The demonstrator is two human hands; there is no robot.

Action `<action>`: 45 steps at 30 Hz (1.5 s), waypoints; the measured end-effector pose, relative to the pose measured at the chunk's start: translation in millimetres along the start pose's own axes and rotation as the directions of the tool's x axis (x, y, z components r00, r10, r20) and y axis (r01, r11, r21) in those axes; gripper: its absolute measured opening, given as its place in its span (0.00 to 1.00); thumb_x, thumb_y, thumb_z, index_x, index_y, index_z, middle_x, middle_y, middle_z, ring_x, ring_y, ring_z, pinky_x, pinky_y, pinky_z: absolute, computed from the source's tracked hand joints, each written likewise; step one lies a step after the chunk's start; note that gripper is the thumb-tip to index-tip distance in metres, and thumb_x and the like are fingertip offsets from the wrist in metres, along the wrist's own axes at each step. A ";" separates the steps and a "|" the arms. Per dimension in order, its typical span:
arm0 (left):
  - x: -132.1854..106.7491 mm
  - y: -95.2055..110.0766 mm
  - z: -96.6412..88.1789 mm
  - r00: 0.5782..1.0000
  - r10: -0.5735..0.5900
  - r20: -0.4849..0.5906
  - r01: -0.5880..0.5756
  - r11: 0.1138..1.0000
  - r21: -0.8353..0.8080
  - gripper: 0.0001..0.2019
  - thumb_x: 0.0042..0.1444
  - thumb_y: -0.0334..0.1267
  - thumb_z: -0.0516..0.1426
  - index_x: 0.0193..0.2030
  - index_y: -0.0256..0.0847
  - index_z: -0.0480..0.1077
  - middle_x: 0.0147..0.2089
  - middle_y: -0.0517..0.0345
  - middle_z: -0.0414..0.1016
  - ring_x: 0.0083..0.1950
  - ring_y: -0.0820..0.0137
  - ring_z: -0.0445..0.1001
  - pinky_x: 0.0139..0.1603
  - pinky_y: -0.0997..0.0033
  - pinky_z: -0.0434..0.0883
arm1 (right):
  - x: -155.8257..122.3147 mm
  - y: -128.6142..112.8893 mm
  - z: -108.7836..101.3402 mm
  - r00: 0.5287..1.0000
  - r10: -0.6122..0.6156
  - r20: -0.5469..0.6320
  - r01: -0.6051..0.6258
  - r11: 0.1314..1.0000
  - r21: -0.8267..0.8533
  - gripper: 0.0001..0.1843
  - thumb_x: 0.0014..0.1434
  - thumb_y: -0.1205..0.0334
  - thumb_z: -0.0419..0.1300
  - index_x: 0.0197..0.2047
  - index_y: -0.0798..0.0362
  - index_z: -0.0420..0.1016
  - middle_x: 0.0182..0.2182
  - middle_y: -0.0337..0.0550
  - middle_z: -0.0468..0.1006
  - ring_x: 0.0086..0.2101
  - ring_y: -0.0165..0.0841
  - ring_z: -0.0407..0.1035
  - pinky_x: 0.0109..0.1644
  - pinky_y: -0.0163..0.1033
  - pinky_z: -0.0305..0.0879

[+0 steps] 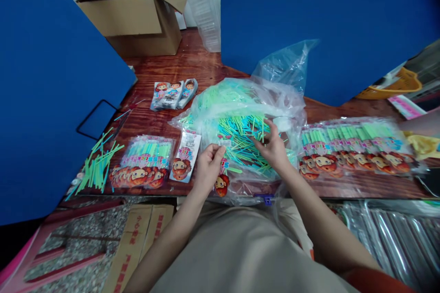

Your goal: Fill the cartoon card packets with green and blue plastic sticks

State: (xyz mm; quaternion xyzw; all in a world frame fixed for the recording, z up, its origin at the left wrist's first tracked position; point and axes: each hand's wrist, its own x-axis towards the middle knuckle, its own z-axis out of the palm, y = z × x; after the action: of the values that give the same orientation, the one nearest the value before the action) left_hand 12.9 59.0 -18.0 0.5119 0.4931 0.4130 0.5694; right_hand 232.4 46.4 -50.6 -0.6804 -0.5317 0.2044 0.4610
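Observation:
My right hand (271, 149) pinches a few thin green sticks (263, 130) above a clear plastic bag (240, 114) heaped with loose green and blue sticks. My left hand (208, 169) grips the edge of a printed card with a cartoon face (222, 184), which hangs over the bag's near side. A similar loose card (185, 155) lies just left of that hand. Beyond it sits a sealed packet of green sticks (144, 162). A loose pile of green sticks (98, 165) lies further left.
A long strip of sealed packets (354, 146) lies on the wooden table (206, 68) to the right, and several small printed packets (173, 94) lie behind the bag. A cardboard box (134, 23) stands beyond the table. Blue panels (343, 23) rise behind it. Another person's forearm (421, 123) enters at right.

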 end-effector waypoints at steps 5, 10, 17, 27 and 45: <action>-0.7 -1.4 -3.6 0.999 0.043 0.031 -0.047 0.992 0.119 0.14 0.60 0.47 0.54 0.28 0.41 0.63 0.24 0.67 0.56 0.26 0.74 0.55 0.29 0.73 0.56 | 6.1 2.7 -2.7 0.999 0.040 -0.014 -0.042 0.978 -0.206 0.22 0.58 0.55 0.59 0.53 0.56 0.70 0.20 0.34 0.69 0.21 0.34 0.65 0.29 0.38 0.61; -3.2 -1.5 -2.2 0.997 0.029 0.068 -0.041 0.981 0.191 0.15 0.60 0.48 0.52 0.27 0.42 0.61 0.23 0.67 0.57 0.27 0.73 0.58 0.30 0.73 0.57 | 18.9 -2.9 4.4 0.944 0.011 0.329 0.177 0.826 -0.535 0.11 0.59 0.66 0.56 0.42 0.57 0.77 0.37 0.52 0.79 0.35 0.40 0.74 0.40 0.39 0.64; -3.3 -4.5 1.3 1.000 0.003 0.001 -0.003 0.997 0.073 0.12 0.56 0.47 0.58 0.31 0.41 0.65 0.24 0.67 0.61 0.26 0.74 0.58 0.29 0.74 0.57 | 28.4 -1.8 13.8 0.902 0.002 0.431 0.246 0.818 -0.520 0.08 0.55 0.71 0.59 0.38 0.56 0.77 0.41 0.54 0.79 0.37 0.39 0.73 0.42 0.37 0.62; -4.7 -3.6 1.2 0.999 -0.002 0.043 0.000 0.999 0.043 0.16 0.58 0.48 0.57 0.26 0.41 0.62 0.22 0.67 0.54 0.26 0.75 0.53 0.29 0.74 0.56 | 22.5 8.9 -2.3 0.988 -0.007 0.155 0.042 0.973 -0.228 0.16 0.62 0.46 0.52 0.34 0.50 0.67 0.19 0.37 0.68 0.21 0.34 0.63 0.28 0.38 0.57; -5.9 0.0 11.3 0.995 -0.050 0.082 0.054 0.997 -0.051 0.10 0.55 0.43 0.60 0.31 0.40 0.66 0.26 0.65 0.62 0.27 0.76 0.58 0.28 0.76 0.58 | 13.2 -11.6 0.8 0.865 0.370 0.338 -0.495 0.520 0.696 0.11 0.56 0.53 0.63 0.36 0.49 0.69 0.26 0.42 0.80 0.33 0.42 0.79 0.38 0.51 0.77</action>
State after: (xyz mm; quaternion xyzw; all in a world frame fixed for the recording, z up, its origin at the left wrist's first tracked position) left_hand 23.0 51.3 -17.3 0.5000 0.4718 0.3897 0.6129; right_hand 230.2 58.8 -38.4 -0.5138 -0.2404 0.5669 0.5974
